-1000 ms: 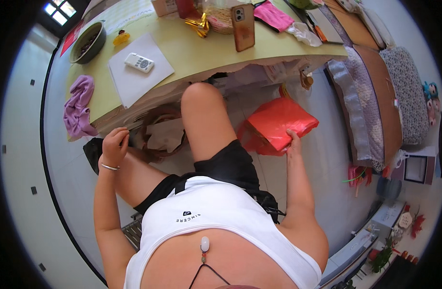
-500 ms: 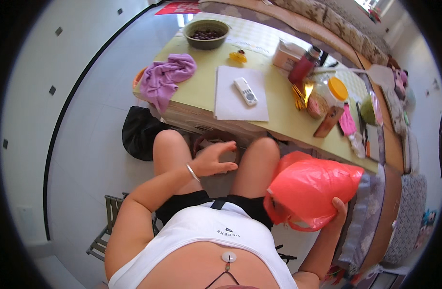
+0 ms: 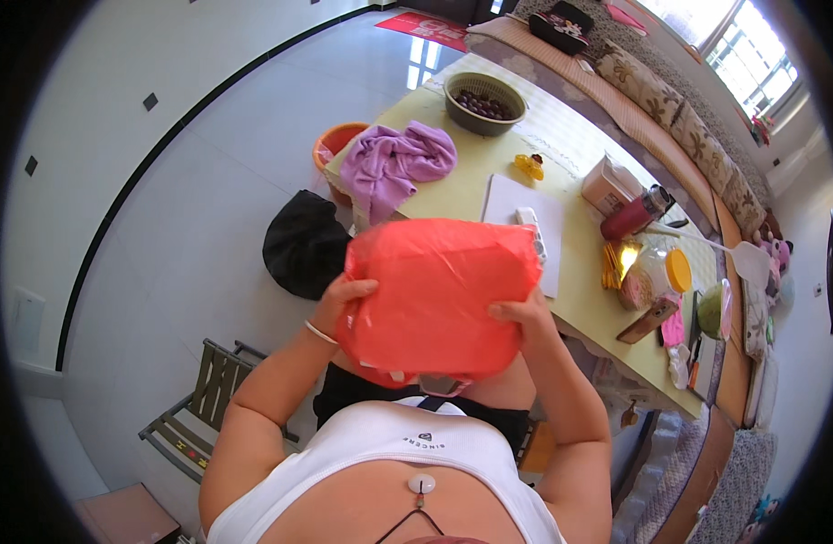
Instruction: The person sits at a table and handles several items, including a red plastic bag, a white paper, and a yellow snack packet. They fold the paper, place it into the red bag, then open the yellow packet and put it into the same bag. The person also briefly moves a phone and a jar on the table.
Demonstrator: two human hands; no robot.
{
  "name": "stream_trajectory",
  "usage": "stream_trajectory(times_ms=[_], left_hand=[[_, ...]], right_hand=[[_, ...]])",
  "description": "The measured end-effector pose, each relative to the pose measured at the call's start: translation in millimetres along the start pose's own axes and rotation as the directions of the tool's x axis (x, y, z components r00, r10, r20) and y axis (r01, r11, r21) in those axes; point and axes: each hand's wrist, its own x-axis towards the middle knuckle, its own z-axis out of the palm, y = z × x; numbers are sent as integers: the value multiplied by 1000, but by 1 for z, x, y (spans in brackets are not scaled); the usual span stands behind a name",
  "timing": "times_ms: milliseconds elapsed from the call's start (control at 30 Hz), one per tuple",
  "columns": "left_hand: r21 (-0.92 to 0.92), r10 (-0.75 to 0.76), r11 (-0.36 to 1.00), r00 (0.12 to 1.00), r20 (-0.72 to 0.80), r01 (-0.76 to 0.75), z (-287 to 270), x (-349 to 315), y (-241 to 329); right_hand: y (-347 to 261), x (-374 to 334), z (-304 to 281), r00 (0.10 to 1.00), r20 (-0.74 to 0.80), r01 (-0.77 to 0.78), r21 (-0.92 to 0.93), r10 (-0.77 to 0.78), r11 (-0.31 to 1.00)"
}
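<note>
A bulging red plastic bag (image 3: pixel 442 295) is held up in front of my body, above my lap. My left hand (image 3: pixel 340 301) grips its left side with the thumb over the front. On the right side, my right hand (image 3: pixel 525 313) is closed on it in the same way, most of the fingers hidden behind the plastic. The open mouth of the bag hangs toward me at the lower edge, and what lies inside cannot be made out. Behind the bag, a white remote control (image 3: pixel 530 233) and a sheet of white paper (image 3: pixel 550 204) on the table are partly covered.
On the pale table (image 3: pixel 579 304) stand a basket of dark round fruit (image 3: pixel 486 106), a purple cloth (image 3: pixel 400 161), a red flask (image 3: pixel 636 214), a yellow-lidded jar (image 3: pixel 650 274) and a phone (image 3: pixel 647 321). An orange bin (image 3: pixel 336 143), a black bag (image 3: pixel 305 245) and a folding stool (image 3: pixel 208 399) are at left.
The red bag has moved from my right side to the middle and been lifted. My left hand, open before, now grips it too. My view has shifted, and the table appears further right.
</note>
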Motion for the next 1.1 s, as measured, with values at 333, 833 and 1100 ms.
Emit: stream_trajectory(times_ms=[333, 833, 1100], left_hand=[[164, 237, 960, 971, -31, -229, -19, 89, 107], [942, 492, 297, 821, -291, 155, -80, 216, 52], [617, 462, -475, 419, 782, -627, 18, 164, -21]], right_hand=[[-9, 163, 34, 985, 53, 147, 224, -162, 963], [30, 174, -151, 826, -463, -371, -876, -321, 309], [69, 155, -143, 777, -260, -264, -961, -573, 78]])
